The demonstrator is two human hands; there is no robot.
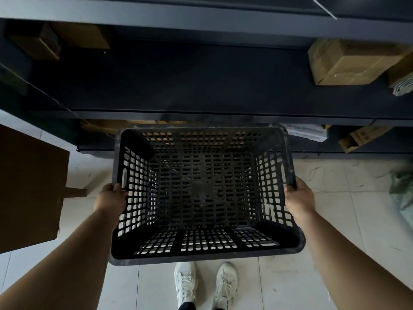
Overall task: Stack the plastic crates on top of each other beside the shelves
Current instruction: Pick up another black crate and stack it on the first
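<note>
A black plastic crate (205,193) with perforated walls and floor hangs in the air in front of me, open side up and empty. My left hand (110,199) grips its left rim and my right hand (299,198) grips its right rim. The crate is above the tiled floor, its far edge close to the dark shelves (201,86). I see no other crate in the head view.
Cardboard boxes (344,61) sit on the shelf at the right and in the dark at the upper left. A brown cardboard sheet (31,189) lies at the left. A green bag (402,191) lies at the right edge. My white shoes (205,285) stand on pale tiles below the crate.
</note>
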